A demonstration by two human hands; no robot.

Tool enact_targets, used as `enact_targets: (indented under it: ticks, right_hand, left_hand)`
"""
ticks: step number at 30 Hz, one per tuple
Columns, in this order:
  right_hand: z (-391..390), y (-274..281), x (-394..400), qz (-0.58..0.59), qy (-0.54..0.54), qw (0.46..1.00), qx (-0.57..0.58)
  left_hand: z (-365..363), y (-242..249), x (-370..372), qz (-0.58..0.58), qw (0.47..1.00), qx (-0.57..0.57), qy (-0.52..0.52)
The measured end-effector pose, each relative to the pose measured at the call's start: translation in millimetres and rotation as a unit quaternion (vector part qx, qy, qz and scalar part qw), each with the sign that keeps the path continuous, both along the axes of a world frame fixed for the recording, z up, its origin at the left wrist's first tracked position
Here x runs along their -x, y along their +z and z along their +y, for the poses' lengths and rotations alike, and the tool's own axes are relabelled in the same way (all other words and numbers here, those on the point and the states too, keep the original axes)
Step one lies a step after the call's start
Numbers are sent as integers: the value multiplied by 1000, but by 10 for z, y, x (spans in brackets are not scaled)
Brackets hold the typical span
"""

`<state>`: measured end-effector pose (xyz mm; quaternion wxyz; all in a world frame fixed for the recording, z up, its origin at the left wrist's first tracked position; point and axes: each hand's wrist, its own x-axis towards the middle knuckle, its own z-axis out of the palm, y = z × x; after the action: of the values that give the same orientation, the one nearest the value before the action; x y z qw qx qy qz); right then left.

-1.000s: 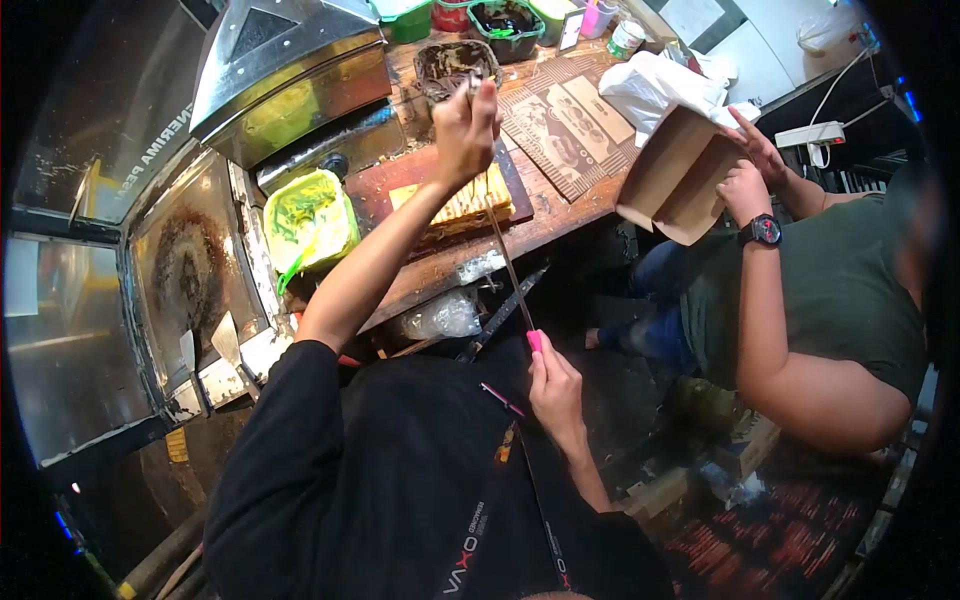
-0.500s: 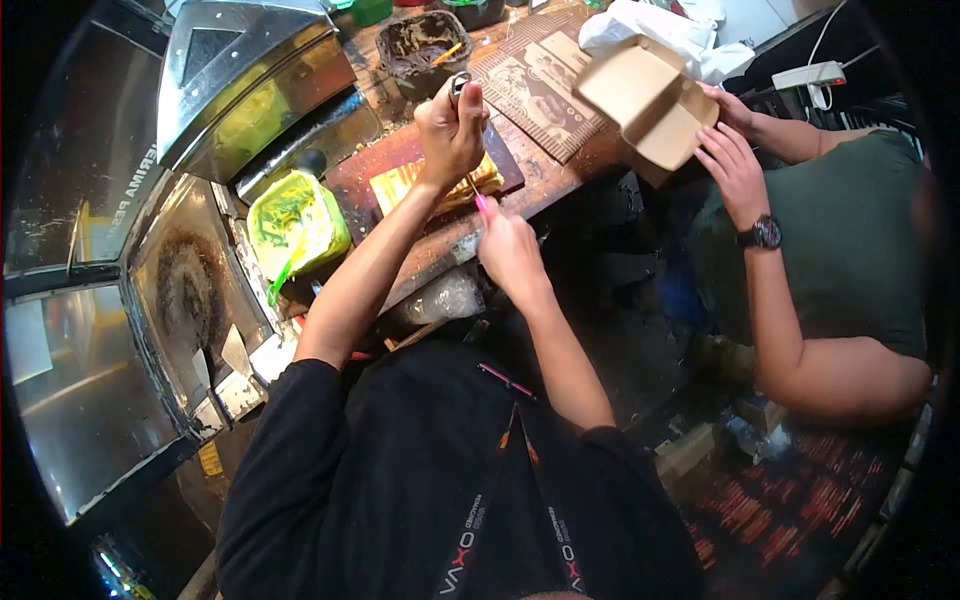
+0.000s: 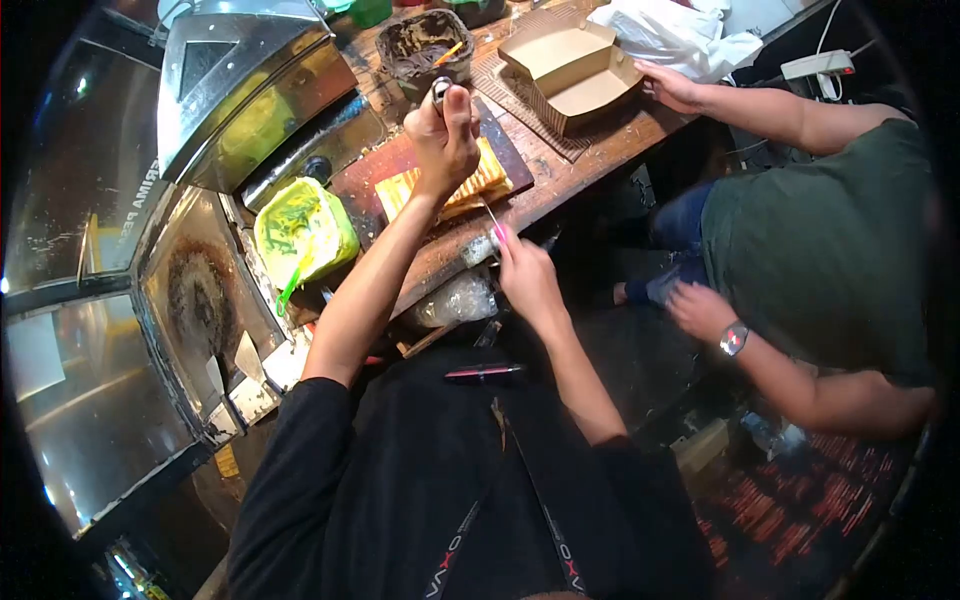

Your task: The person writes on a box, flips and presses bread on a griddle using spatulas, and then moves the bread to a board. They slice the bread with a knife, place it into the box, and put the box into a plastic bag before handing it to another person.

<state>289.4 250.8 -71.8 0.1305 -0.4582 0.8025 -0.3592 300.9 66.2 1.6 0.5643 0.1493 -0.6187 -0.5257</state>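
On a dark cutting board lies a grill-marked toasted bread. My left hand is closed in a fist above it, around an upright handle with a round metal end; the handle's lower part is hidden behind my hand and forearm. Pinched in my right hand is a knife with a pink handle, its thin blade pointing at the near edge of the bread. Left of the board stands a light-green tub of yellow spread with a green-handled utensil in it.
A brown tub of dark spread stands behind the board. To its right is an open cardboard box, touched by a co-worker's hand. Beyond lie white plastic bags. A metal hood and griddle are at left.
My right hand has drawn the knife back toward me, away from the bread. The co-worker has set the box on the table and lowered one hand from it.
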Motion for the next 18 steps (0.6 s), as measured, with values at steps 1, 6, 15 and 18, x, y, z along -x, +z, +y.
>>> enact_targets:
  ticks: [1, 6, 15, 18]
  right_hand:
    - [257, 73, -53, -5, 4, 1000, -22]
    - [160, -282, -34, -11, 8, 1000, -14]
    - [1181, -227, -215, -37, -8, 999, 10]
    - [1393, 69, -217, -70, -29, 997, -15]
  left_hand:
    - [7, 7, -3, -1, 1000, 3, -7]
    - [41, -45, 12, 9, 1000, 22, -16]
    - [94, -99, -62, -10, 998, 60, -30]
    - [104, -113, -82, -9, 995, 64, -73]
